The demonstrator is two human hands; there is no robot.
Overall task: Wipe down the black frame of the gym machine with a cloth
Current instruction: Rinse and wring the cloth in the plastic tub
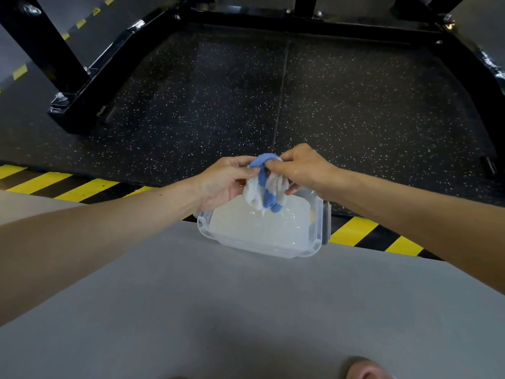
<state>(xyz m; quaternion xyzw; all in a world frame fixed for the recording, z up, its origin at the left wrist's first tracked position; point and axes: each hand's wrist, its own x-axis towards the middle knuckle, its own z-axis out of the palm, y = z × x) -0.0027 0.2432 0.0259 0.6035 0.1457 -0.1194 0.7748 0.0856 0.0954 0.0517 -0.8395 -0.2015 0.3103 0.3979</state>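
Observation:
A wet white cloth with a blue stripe (pixel 266 187) is bunched up between both hands, just above a clear plastic tub (pixel 314 247) holding water. My left hand (pixel 224 181) grips the cloth's left side and my right hand (pixel 300 168) pinches its top right. The cloth's lower end hangs over the water. The black frame of the gym machine (pixel 109 64) lies beyond on the floor, with a left rail, a back crossbar (pixel 300 23) and a right rail (pixel 475 77).
The tub stands on grey floor (pixel 246 310) beside a yellow-and-black hazard stripe (pixel 355 231). Speckled black rubber matting (pixel 246 91) fills the space inside the frame. Bolted uprights rise at the far left. A toe shows at the bottom edge (pixel 363 370).

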